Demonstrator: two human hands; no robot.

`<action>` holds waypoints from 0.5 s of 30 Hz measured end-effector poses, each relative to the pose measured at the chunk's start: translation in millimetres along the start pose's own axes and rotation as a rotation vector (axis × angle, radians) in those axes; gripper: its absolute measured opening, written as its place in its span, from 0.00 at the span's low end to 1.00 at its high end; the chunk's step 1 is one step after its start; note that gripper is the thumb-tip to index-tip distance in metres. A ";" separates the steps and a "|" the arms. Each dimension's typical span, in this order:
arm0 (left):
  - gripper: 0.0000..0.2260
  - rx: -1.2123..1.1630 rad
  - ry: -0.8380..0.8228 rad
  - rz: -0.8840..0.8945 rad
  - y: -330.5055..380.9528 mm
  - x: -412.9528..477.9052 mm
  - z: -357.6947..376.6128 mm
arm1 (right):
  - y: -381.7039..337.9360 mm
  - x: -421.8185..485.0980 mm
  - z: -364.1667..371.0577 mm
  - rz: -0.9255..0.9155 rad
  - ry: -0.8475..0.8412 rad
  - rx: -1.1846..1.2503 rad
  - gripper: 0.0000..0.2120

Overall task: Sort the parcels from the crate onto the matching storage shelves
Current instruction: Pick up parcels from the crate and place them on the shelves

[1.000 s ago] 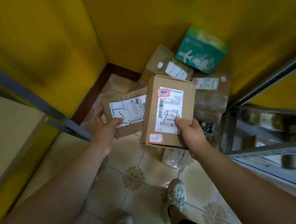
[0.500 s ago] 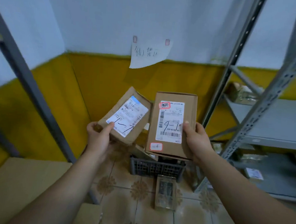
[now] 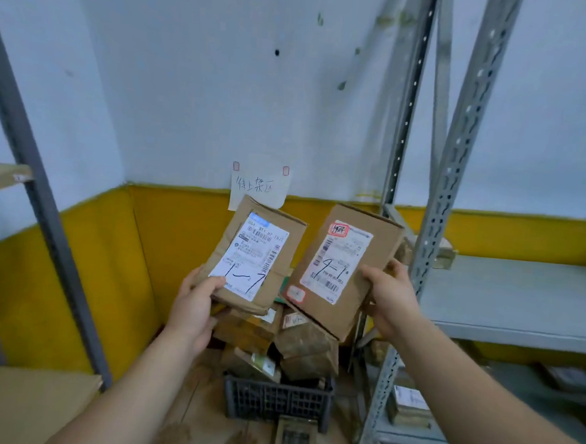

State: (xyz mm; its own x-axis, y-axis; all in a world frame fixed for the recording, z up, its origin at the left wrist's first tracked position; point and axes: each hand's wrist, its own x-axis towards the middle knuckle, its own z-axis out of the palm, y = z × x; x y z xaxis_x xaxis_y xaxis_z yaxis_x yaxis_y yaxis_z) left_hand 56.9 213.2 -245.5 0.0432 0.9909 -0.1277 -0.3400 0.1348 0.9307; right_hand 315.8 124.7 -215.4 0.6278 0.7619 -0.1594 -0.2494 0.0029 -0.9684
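Observation:
My left hand (image 3: 195, 303) grips the bottom corner of a small brown parcel (image 3: 258, 254) whose white label is hand-marked "1-7". My right hand (image 3: 388, 296) holds the lower right edge of a larger cardboard parcel (image 3: 342, 269) marked "9-1", tilted to the right. Both parcels are raised in front of me, side by side, above a dark plastic crate (image 3: 275, 401) on the floor. The crate is heaped with several more taped brown parcels (image 3: 306, 351).
A grey metal shelf rack (image 3: 520, 301) stands at the right, its upright (image 3: 447, 203) just behind the 9-1 parcel; small parcels (image 3: 407, 405) lie on its lower level. A dark rack post (image 3: 42, 203) and a cardboard box (image 3: 23, 401) are at left. A handwritten paper note (image 3: 259, 189) hangs on the wall.
The view has lifted from the floor to the wall and racks. Both hands have raised their parcels higher, and the 9-1 parcel now tilts right.

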 end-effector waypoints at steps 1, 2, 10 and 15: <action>0.19 0.012 -0.005 0.007 -2.7 -8.6 7.9 | -2.0 -1.1 -7.5 -0.003 -0.004 -0.019 0.21; 0.18 0.018 -0.007 0.012 -6.2 -16.0 14.4 | -2.2 -1.1 -14.6 -0.013 -0.003 -0.043 0.19; 0.17 0.020 0.032 0.032 -19.4 -53.0 36.4 | -0.6 -3.9 -62.3 -0.052 -0.019 -0.072 0.23; 0.15 0.059 -0.042 0.012 -14.2 -52.1 50.5 | -19.6 -12.2 -87.5 -0.077 -0.016 -0.066 0.36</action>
State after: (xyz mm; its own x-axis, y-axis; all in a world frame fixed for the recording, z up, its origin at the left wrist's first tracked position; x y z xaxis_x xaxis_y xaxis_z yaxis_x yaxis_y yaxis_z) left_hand 107.0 159.8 -234.7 0.0791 0.9916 -0.1027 -0.2846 0.1212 0.9510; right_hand 377.5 58.7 -211.3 0.6312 0.7714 -0.0810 -0.1510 0.0198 -0.9883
